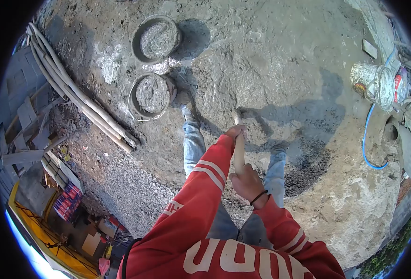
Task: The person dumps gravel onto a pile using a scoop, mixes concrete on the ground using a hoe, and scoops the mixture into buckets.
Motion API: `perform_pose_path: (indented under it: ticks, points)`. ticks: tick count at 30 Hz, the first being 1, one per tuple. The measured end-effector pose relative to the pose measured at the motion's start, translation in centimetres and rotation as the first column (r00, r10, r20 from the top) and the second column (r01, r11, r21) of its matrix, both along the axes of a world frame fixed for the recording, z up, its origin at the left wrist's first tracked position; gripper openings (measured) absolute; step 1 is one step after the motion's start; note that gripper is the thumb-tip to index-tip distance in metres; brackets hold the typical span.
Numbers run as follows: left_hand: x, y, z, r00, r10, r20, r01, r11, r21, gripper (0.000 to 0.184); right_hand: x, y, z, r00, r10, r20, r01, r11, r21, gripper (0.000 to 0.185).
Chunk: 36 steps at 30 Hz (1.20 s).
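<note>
Both of my hands are closed around a pale wooden tool handle (239, 156) that runs away from my body. My left hand (236, 131) grips it farther out, near the end that shows over the wet mix. Closer to my body, my right hand (249, 185), with a dark band at the wrist, wraps the same handle. The tool's head cannot be made out. Beyond and around the handle spreads wet grey mortar (247, 69) on the ground. Left of my legs stand two buckets filled with mortar, a nearer bucket (174, 91) and a farther bucket (134, 46).
Long wooden poles (82, 100) lie at the left beside broken blocks and boards. On the right are a mortar-smeared white bucket (364, 74), a blue hose (365, 139) and a grey pipe (408, 144). Gravel (135, 186) covers the ground at lower left, near a yellow-sided structure (33, 228).
</note>
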<state>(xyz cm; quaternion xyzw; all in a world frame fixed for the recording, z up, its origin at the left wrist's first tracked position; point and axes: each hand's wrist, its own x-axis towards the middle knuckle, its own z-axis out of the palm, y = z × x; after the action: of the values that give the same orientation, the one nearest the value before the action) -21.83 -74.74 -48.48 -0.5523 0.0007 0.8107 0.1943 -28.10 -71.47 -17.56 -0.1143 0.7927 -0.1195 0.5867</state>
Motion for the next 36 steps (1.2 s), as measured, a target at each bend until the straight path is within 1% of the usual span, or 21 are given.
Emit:
perform_pose_path:
  ticks: [1,3,4,6,7,8,10,12,14,15,16,18,20,23,26,28,30,32,34,35,36]
  points:
    - [0.4,-0.9,-1.0,1.000,0.017,-0.004,-0.017,1.000,-0.020,0.010,0.1,-1.6,0.9,1.000,0.017,-0.004,-0.017,1.000,-0.020,0.038]
    - [1.7,-4.0,-2.2,0.988,0.080,-0.135,-0.085,0.996,-0.034,0.011,0.5,-5.0,2.9,0.999,0.003,0.051,0.001,0.997,-0.076,0.040]
    - [1.7,-6.7,-0.4,0.987,0.097,-0.130,-0.105,0.992,-0.062,0.011,0.6,-6.5,4.3,0.998,0.025,0.058,-0.019,0.994,-0.104,0.040]
    - [-0.5,-12.6,5.7,0.975,0.187,0.124,-0.175,0.979,-0.102,0.013,0.7,-8.4,7.3,0.997,0.054,0.063,-0.036,0.963,-0.266,0.041]
    - [-0.4,-15.3,6.5,0.995,0.095,-0.002,-0.093,0.974,-0.207,0.012,1.0,-8.6,8.1,0.994,0.075,0.082,-0.047,0.952,-0.302,0.041]
    - [-0.3,-17.5,7.4,0.978,0.211,0.006,-0.206,0.961,-0.184,0.012,0.7,-9.2,9.8,0.993,0.087,0.078,-0.058,0.946,-0.318,0.041]
    - [-1.2,-22.3,13.8,0.957,0.286,0.044,-0.259,0.915,-0.311,0.010,-0.2,-10.1,13.5,0.970,0.241,0.022,-0.218,0.909,-0.356,0.041]
    - [-0.8,-25.5,19.6,0.948,0.313,-0.049,-0.299,0.832,-0.466,0.008,0.2,-8.2,14.0,0.973,0.226,0.040,-0.187,0.883,-0.431,0.041]
    - [-0.8,-27.2,22.6,0.929,0.342,-0.140,-0.349,0.687,-0.637,0.007,0.3,-6.0,12.3,0.976,0.206,0.078,-0.142,0.861,-0.489,0.041]
    - [-0.6,-27.6,22.6,0.903,0.337,-0.265,-0.423,0.597,-0.681,0.008,0.8,-4.6,9.2,0.977,0.213,0.009,-0.185,0.868,-0.460,0.040]
    - [-0.7,-27.9,22.0,0.907,0.331,-0.259,-0.414,0.597,-0.687,0.008,1.3,-3.3,5.8,0.973,0.221,-0.060,-0.225,0.875,-0.429,0.039]
    - [-1.9,-29.1,20.7,0.947,0.283,-0.155,-0.279,0.477,-0.834,0.009,1.4,-3.3,-3.5,0.975,0.132,-0.178,-0.202,0.861,-0.466,0.037]
    - [-2.7,-30.2,17.7,0.954,0.284,-0.100,-0.225,0.451,-0.864,0.011,2.2,-5.0,-12.2,0.927,0.143,-0.348,-0.265,0.904,-0.335,0.035]
    - [-4.2,-31.9,16.5,0.925,0.379,-0.035,-0.181,0.357,-0.917,0.013,1.7,-7.7,-18.0,0.933,0.096,-0.346,-0.217,0.918,-0.331,0.033]
    - [-5.2,-32.0,17.3,0.930,0.360,-0.076,-0.196,0.311,-0.930,0.013,1.9,-7.0,-17.6,0.931,0.044,-0.363,-0.181,0.919,-0.351,0.032]
    - [-6.3,-30.7,18.9,0.937,0.335,-0.102,-0.213,0.316,-0.925,0.012,1.0,-6.4,-15.6,0.970,-0.050,-0.240,-0.089,0.842,-0.533,0.033]
    - [-7.4,-28.4,19.6,0.931,0.322,-0.174,-0.300,0.397,-0.867,0.011,1.1,-4.3,-14.0,0.973,-0.078,-0.219,-0.059,0.827,-0.558,0.034]
    - [-8.1,-24.6,17.5,0.954,0.261,-0.146,-0.249,0.421,-0.872,0.013,1.5,-0.8,-12.6,0.964,-0.126,-0.234,-0.033,0.816,-0.577,0.038]
    - [-8.6,-19.1,13.4,0.994,0.052,-0.095,-0.108,0.361,-0.926,0.016,1.0,3.1,-11.4,0.968,-0.104,-0.229,-0.015,0.885,-0.465,0.041]
    - [-8.4,-15.3,10.6,1.000,0.013,-0.015,-0.019,0.390,-0.921,0.019,0.5,4.8,-11.3,0.970,-0.076,-0.231,-0.015,0.930,-0.368,0.042]
    - [-8.4,-11.0,8.9,1.000,0.016,0.004,-0.004,0.482,-0.876,0.021,0.4,6.6,-11.1,0.974,-0.047,-0.222,-0.014,0.964,-0.267,0.042]
